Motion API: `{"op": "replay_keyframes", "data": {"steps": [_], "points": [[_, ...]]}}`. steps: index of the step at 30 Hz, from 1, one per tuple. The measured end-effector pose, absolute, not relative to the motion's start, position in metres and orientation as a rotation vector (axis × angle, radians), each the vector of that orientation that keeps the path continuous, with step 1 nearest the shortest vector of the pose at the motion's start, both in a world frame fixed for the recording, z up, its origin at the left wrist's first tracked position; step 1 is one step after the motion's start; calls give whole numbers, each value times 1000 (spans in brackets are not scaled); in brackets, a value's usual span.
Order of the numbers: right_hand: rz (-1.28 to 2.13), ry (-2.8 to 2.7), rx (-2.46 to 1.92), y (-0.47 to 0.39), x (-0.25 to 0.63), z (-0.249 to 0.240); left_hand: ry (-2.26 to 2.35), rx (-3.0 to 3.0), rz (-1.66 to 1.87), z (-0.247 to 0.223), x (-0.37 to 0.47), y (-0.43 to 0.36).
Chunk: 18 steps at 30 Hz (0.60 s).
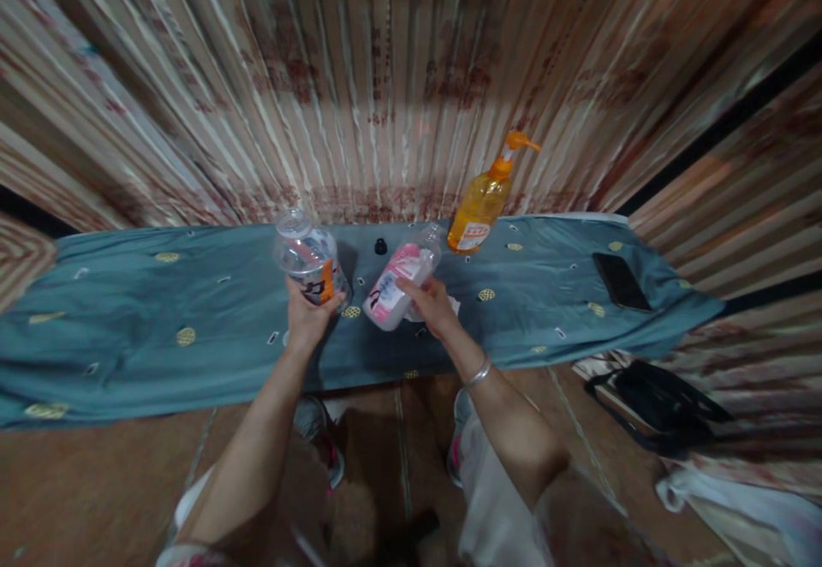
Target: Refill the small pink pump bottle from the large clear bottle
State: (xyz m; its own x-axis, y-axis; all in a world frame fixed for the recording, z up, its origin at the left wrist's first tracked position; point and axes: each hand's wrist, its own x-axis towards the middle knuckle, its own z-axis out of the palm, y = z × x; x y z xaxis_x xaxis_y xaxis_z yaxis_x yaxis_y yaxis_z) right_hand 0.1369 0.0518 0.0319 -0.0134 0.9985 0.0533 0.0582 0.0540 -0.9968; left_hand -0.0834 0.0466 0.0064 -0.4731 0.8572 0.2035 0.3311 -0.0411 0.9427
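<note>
My left hand (309,314) is wrapped round the lower part of a clear plastic bottle (305,250) with an orange and black label; its wide neck points up. In my right hand (431,303) is a smaller bottle (395,289) with a pink and white label, tilted with its clear neck to the upper right. Something white and crumpled (455,305) shows beside the right hand; I cannot tell if it is held. Between the two bottles, farther back, a small black cap (381,246) lies on the cloth. A pump bottle of yellow liquid (479,211) stands beyond the right hand.
A teal patterned cloth (218,319) covers the long, narrow table. A black phone (620,282) lies toward its right end. Pleated curtains (360,79) hang close behind. On the floor to the right are a black bag (661,400) and some pale cloth (738,503).
</note>
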Motion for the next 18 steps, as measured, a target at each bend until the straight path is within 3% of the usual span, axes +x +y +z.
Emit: {"op": "replay_keyframes", "data": {"steps": [6,13,18], "points": [[1396,-1072,-1017,47,131,53,1822,1225,1492,14,-86,46],[827,-1359,-1313,52,187,58,1757,1232,1496,14,-86,52],[693,-1577,-1423,44,188,47,1833,1169,1443,11,-85,56]]}}
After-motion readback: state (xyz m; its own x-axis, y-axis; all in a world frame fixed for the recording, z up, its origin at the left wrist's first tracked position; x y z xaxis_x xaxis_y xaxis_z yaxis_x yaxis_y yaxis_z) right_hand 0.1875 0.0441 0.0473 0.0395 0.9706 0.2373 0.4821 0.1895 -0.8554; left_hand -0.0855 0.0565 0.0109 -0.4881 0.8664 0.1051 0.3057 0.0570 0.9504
